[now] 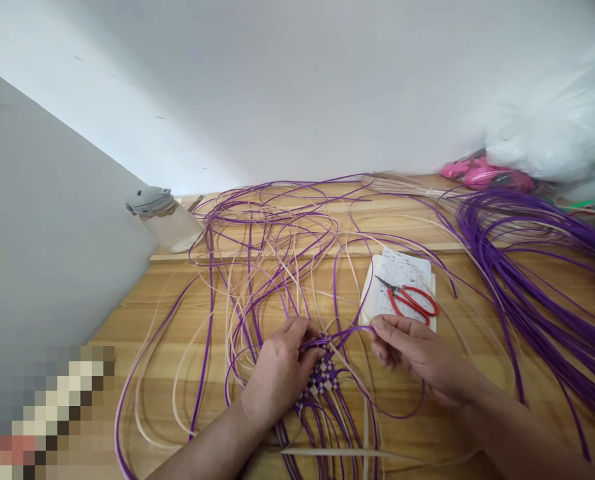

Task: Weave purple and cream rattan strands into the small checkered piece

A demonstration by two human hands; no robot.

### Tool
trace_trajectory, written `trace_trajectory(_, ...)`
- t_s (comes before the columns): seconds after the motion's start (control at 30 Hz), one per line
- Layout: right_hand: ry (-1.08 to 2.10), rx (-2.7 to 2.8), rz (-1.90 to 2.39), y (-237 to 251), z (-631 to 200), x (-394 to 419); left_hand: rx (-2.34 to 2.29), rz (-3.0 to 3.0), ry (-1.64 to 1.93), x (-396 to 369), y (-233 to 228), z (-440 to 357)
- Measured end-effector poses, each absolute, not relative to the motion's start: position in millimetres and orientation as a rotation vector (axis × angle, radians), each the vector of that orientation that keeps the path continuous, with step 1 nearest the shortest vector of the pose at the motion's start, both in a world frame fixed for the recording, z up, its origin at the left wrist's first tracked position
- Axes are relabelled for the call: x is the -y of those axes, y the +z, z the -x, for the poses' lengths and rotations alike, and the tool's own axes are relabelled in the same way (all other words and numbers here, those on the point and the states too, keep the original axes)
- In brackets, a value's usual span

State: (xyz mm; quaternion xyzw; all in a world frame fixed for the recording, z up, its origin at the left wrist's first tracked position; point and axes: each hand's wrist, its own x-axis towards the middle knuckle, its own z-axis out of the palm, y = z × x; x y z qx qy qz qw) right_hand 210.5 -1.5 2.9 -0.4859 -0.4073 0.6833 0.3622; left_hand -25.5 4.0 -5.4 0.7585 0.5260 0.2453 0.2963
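A small woven square (322,379) of purple and pale cane strips lies on the wooden table (167,300). My left hand (280,373) presses down on its left side, fingers curled over the strips. A purple strip (350,330) runs from the weave's top edge to my right hand (407,350), which pinches it between thumb and fingers. Long loose purple and cream strips (267,247) fan out from the weave across the table.
Red-handled scissors (411,298) lie on a sheet of paper (397,273) just beyond my right hand. A thick bundle of purple cane (537,267) sprawls at the right. A jar with a grey lid (165,217) lies at the left. A white plastic bag (557,133) and pink item (482,173) sit back right.
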Motion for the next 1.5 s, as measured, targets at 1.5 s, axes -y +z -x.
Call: trace_trajectory(1.5, 1.514, 0.979, 1.432, -2, -203, 2, -1.303, -2.091, 0.640, -14, -4, 40)
